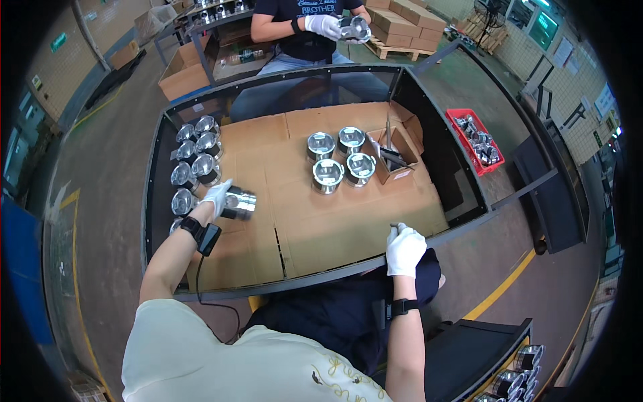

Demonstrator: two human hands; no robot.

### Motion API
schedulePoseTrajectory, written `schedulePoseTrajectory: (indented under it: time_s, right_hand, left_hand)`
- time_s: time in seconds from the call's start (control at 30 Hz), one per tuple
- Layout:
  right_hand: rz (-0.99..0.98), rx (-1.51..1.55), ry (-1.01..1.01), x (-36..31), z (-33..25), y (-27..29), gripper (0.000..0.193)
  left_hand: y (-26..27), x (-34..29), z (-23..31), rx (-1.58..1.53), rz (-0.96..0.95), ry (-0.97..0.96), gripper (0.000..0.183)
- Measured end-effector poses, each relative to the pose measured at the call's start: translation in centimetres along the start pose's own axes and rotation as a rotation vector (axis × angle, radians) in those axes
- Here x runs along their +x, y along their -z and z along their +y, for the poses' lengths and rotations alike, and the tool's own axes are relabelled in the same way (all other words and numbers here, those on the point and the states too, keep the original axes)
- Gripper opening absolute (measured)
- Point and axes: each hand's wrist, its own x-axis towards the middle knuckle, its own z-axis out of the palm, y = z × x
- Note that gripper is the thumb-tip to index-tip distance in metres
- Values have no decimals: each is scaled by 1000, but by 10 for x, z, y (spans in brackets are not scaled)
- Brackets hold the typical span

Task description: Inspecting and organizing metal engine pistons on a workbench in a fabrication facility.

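Note:
My left hand (218, 197), in a white glove, is closed around a metal engine piston (241, 203), tipped on its side above the cardboard. Close by, along the left wall, stand several more pistons (183, 174) in rows. Over the near edge, to the right, is my right hand (405, 250), also gloved. Its fingers are curled in a pinch, and a small dark thing seems to show at their tips, too small to name. Several upright pistons (328, 174) form a group right of the middle.
Cardboard (301, 234) lines the black-framed table. An open box (395, 157) with dark tools sits at the right. Across the table, a person's gloved hands (325, 27) hold another piston. A red crate (477, 141) of metal parts lies beyond the right wall; more pistons (529, 358) are at lower right.

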Motion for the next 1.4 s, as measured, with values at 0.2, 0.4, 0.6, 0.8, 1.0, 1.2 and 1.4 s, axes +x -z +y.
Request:
schedulePoseTrajectory:
  time_s: [0.2,0.4,0.6,0.8,1.0,1.2,1.4]
  right_hand:
    - [2,151,7,-2,9,8,12]
    - [-37,1095,-418,-44,-5,78,18]
    - [-182,1934,-820,-110,-5,156,51]
    - [-181,2586,-821,-142,-13,158,58]
    - [29,2995,-769,-154,-7,140,69]
    - [238,2861,-974,-170,7,134,70]
    - [318,2285,-831,-156,33,145,57]
  left_hand:
    - [-160,-115,55,-533,-605,250,53]
    - [-269,-159,71,-729,-1001,459,33]
    - [-356,-181,41,-556,-1263,647,32]
    - [-415,-222,20,-201,-1038,337,40]
    - [-425,-232,5,326,-1107,-1010,55]
    - [-420,-249,10,515,-1221,-934,44]
    - [-393,-250,-25,51,-1189,-565,32]
